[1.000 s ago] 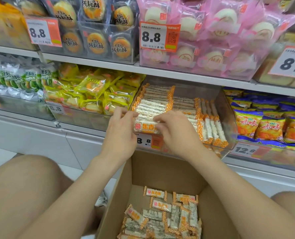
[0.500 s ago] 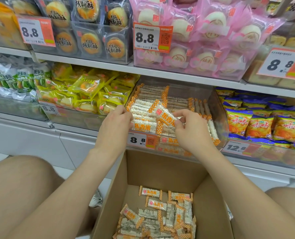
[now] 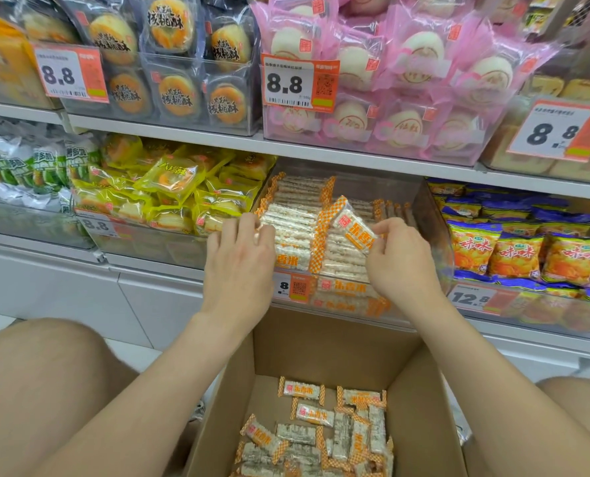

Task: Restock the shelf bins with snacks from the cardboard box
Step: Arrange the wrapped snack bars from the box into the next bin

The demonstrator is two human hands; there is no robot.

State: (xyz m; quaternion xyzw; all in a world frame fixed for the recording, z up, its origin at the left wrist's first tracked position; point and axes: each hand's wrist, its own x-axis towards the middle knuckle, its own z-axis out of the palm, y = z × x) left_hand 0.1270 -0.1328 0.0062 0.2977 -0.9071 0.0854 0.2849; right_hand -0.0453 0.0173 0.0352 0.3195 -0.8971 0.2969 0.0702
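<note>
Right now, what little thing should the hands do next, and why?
Probably lay the bar flat into the bin, on the packs under it. The right hand pinches it, tilted, above them, while the left hand touches the neighbouring stack.

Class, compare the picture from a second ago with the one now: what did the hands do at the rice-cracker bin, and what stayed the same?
The right hand took hold of one rice-cracker packet, raised it and moved to the right. It now pinches the packet, tilted, above the bin. The left hand stayed against the left row of packets. The cardboard box kept its loose packets.
</note>
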